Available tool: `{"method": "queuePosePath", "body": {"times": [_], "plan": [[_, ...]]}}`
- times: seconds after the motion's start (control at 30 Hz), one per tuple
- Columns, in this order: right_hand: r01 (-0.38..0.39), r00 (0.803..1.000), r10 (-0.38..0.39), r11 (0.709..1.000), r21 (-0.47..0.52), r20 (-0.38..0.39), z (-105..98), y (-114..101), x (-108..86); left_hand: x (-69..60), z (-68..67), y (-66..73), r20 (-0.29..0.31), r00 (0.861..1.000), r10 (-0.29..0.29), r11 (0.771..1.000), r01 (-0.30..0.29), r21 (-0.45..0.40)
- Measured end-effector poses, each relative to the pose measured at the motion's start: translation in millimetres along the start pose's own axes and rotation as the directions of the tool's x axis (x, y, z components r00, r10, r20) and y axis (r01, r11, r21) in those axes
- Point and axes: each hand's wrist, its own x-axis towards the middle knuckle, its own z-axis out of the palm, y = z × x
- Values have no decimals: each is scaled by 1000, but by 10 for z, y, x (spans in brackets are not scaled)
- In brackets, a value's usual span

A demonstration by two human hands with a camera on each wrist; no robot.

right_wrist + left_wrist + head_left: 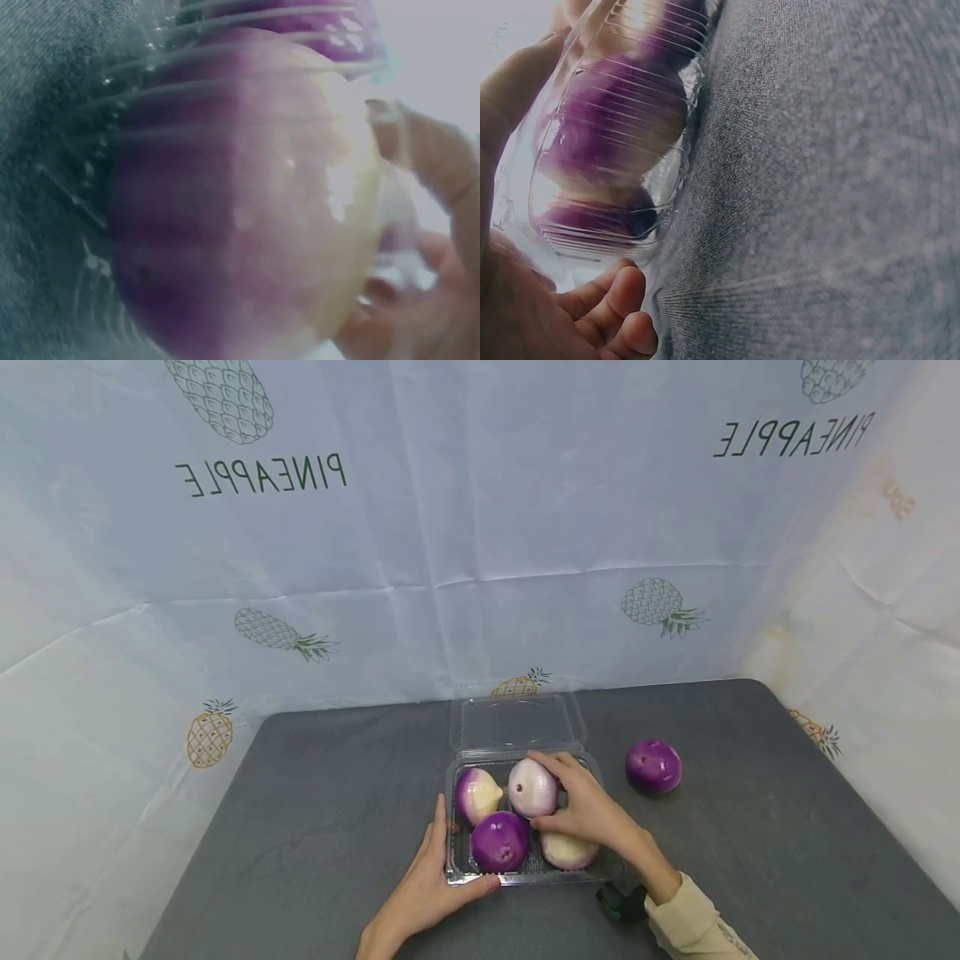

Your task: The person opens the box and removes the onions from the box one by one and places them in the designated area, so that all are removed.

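A clear plastic clamshell container (517, 878) sits on the table, its lid (517, 722) folded back. Inside are a purple-and-cream turnip (477, 795), a deep purple turnip (500, 842) and a cream turnip (567, 852). My right hand (592, 810) holds a pale turnip (532, 787) between thumb and fingers at the container's back right. Spread around the front-left corner, my left hand (431, 877) touches the container's front edge with the thumb and its left side with the fingers. Through the ribbed wall, a turnip (247, 202) fills the right wrist view.
Another purple turnip (653, 767) lies on the dark grey table (337, 793), right of the container. Beside the right wrist is a small black object (621, 903), partly hidden. A pineapple-printed cloth (525, 510) hangs behind the table's back edge.
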Motion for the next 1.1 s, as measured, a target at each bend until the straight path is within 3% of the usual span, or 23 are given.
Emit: {"method": "queuePosePath", "body": {"times": [1.1], "plan": [[18, 987, -25, 999, -46, -161, -443, 88, -309, -2, -1, 10, -18, 1000, 23, 999, -23, 24]]}}
